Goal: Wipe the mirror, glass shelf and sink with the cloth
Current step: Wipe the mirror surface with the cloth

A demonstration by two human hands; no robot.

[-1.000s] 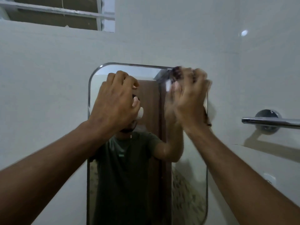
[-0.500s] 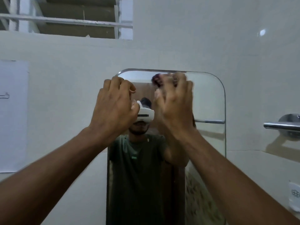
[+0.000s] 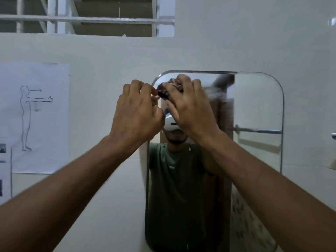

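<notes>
A tall mirror [image 3: 258, 110] with rounded corners hangs on the white wall. My right hand [image 3: 189, 106] presses a dark reddish cloth [image 3: 163, 91] against the glass near the mirror's top left corner, fingers curled over the cloth. My left hand [image 3: 136, 113] hovers just left of it at the mirror's left edge, fingers loosely curled and holding nothing. The mirror shows a person in a green shirt. The glass shelf and sink are out of view.
A paper sheet [image 3: 36, 117] with a drawn standing figure is taped to the wall on the left. A barred window opening [image 3: 87, 17] sits above. A chrome towel bar end [image 3: 333, 136] shows at the right edge.
My right hand with the cloth has slid left along the top of the mirror, from the right side to the top left corner. The view has turned left.
</notes>
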